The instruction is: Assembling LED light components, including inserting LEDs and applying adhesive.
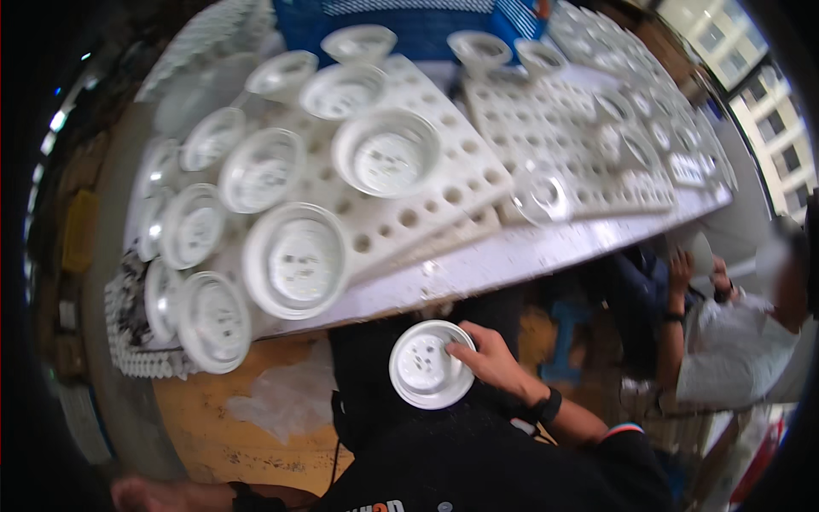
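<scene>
My right hand (493,359) grips the rim of a round white bowl-shaped part (418,375), its thumb reaching inside and the fingers hidden behind. Small holes dot the floor of this part, which I hold over my lap in front of the table. Far off at the lower left, my left hand (141,495) is smeared by motion and its fingers cannot be made out. Closest to the held part on the table stands a similar white bowl (299,294), and another bowl (397,183) sits farther back on a white board.
The white perforated board (469,154) carries several bowls. A second holed board (546,128) lies to its right, bearing clear round pieces (543,194). Behind them stands a blue crate (418,34). A seated person (734,350) works at the right. Plastic film (286,397) lies on the floor.
</scene>
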The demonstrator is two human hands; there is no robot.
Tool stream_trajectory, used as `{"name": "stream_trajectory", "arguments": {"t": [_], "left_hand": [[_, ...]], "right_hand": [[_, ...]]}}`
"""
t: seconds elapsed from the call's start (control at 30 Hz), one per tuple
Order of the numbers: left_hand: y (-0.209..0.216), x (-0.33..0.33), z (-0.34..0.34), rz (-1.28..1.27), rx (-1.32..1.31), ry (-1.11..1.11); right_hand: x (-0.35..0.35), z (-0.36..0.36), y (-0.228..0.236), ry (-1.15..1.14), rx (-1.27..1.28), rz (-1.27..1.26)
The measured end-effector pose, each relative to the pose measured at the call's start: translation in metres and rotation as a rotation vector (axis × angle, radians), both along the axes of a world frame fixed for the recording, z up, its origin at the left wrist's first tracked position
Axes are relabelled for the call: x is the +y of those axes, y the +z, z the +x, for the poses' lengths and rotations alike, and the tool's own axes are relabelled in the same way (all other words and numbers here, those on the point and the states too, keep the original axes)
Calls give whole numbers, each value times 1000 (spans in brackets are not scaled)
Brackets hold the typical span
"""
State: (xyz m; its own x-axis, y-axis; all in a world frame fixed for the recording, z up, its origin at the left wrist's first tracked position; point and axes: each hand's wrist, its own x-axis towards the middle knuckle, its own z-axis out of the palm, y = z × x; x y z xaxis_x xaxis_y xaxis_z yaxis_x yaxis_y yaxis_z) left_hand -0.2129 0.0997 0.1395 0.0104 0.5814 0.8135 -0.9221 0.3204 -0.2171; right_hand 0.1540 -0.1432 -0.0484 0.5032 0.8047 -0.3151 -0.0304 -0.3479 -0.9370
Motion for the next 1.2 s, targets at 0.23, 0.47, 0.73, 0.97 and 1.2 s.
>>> {"name": "stream_trajectory", "arguments": {"t": [0.23, 0.47, 0.73, 0.97, 1.2], "left_hand": [[-114, -34, 122, -58, 1032, -203], [-156, -97, 170, 296, 1658, -162], [-156, -99, 168, 338, 1756, 219], [-168, -120, 133, 384, 1675, -21], [-142, -114, 138, 369, 1956, 250]], "right_hand": [[9, -20, -2, 200, 49, 82], [18, -19, 37, 200, 149, 107], [29, 2, -15, 289, 279, -89], [20, -3, 5, 156, 717, -21], [2, 27, -50, 66, 654, 36]]}}
